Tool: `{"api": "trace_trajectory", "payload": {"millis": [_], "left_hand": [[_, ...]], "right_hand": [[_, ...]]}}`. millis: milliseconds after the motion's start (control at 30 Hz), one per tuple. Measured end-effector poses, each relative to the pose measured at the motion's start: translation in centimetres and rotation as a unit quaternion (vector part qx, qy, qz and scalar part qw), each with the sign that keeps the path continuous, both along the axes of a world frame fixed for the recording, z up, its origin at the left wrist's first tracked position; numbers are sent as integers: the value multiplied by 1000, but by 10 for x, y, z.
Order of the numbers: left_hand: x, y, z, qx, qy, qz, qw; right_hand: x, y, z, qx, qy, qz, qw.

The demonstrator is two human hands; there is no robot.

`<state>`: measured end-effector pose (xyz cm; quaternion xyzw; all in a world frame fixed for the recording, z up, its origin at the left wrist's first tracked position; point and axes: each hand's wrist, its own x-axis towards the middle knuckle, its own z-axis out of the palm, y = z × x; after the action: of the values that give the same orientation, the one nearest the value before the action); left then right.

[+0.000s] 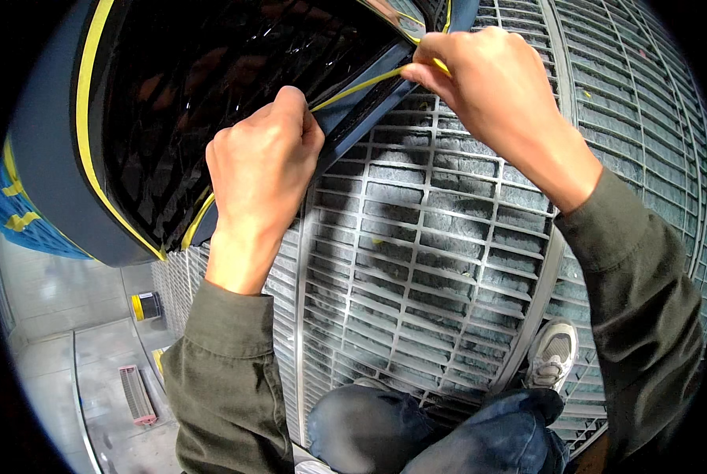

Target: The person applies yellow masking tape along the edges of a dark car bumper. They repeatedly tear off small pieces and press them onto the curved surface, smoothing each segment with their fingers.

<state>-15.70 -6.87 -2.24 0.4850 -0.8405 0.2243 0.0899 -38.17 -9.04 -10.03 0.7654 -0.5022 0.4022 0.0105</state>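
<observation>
A narrow strip of yellow tape (359, 88) is stretched taut between my hands. My left hand (262, 162) is closed in a pinch on its near end. My right hand (484, 75) pinches it farther right, and a short yellow end shows past the fingers. The strip runs along the lower edge of a blue-grey vehicle bumper (45, 134). Inside that bumper is a glossy black grille-like section (203, 87). More yellow tape (84, 103) lines the left edge of the black section. My hands hide where the strip meets the bumper.
Below the bumper spreads metal floor grating (424, 221), with my knees and a shoe (552, 355) over it. Blue sheeting (33, 229) with yellow tape hangs at far left. On the lower-left floor lie a yellow-and-black roll-like item (145, 306) and a ridged grey-and-pink block (137, 395).
</observation>
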Motion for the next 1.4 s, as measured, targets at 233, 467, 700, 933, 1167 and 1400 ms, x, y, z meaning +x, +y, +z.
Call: {"api": "trace_trajectory", "payload": {"millis": [233,467,700,933,1167,1400], "left_hand": [[1,-1,0,4,18,-24,1000],[-3,-3,1,2,5,-18,1000],[-12,-9,-5,-4,7,-20,1000],[-26,-15,-11,-11,23,-26,999],[-38,-20,-16,-14,50,-40,998],[-40,-23,-20,-27,65,-52,996]], "right_hand": [[12,-4,5,3,-38,-44,998],[13,-3,10,11,-40,-46,998],[13,-2,12,39,-52,-38,997],[14,-3,8,33,-49,-47,997],[14,-6,6,4,-43,-51,998],[-15,-2,-15,-42,-32,79,995]]}}
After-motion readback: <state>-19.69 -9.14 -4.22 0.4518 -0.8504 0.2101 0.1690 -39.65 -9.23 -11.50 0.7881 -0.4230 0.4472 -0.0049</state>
